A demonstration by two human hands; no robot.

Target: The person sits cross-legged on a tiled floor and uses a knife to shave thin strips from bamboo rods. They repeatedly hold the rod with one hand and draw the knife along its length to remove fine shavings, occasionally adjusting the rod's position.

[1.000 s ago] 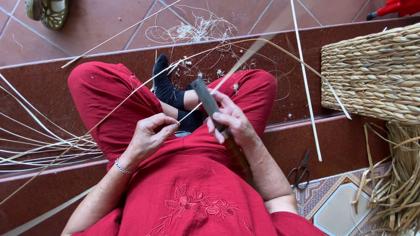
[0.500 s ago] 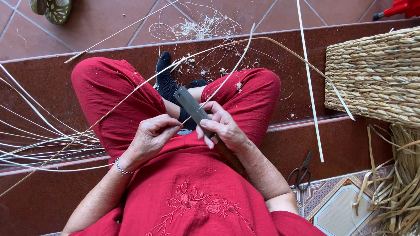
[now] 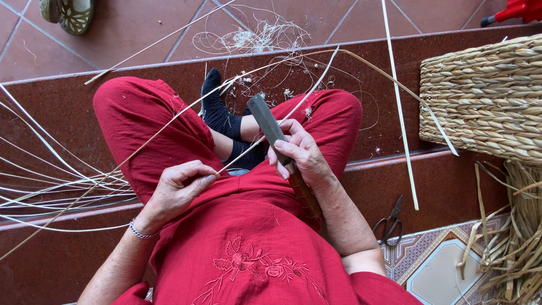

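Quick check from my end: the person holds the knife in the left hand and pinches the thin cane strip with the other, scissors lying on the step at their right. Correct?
Not quite. The head view shows the knife gripped in the right hand; the left hand pinches the thin cane strip. The scissors do lie on the step at their right.

The floor was laid with reddish-brown tiles and pale grout lines, and it dropped in dark red polished steps with lighter nosing. At the lower right lay a patterned tile in cream, purple and orange. Even daylight fell over everything, with soft shadows. A green patterned slipper sat at the upper left, on the tiles.
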